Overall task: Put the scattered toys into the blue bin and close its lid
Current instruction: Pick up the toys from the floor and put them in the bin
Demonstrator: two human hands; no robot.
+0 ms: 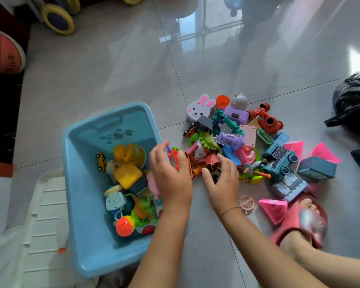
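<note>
Bin [71, 183]: blue, on the floor at my left, open, roughly half filled with toys.
Pile [233, 134]: many toys left on the floor just right of the bin. I judge the task about midway.
Lid [46, 215]: white, flat beside the bin, not yet on.
Ball [4, 53]: lettering unreadable.
Truck [279, 161]: side script too blurred to read.
Left hand [170, 177]: fingers spread over an orange toy [173, 161] at the bin's rim; hold unclear.
Right hand [222, 179]: fingers bent onto the pile's near edge; grip cannot be told.

1 head-worn camera looks steeply down, close, over the tiled floor [112, 69].
</note>
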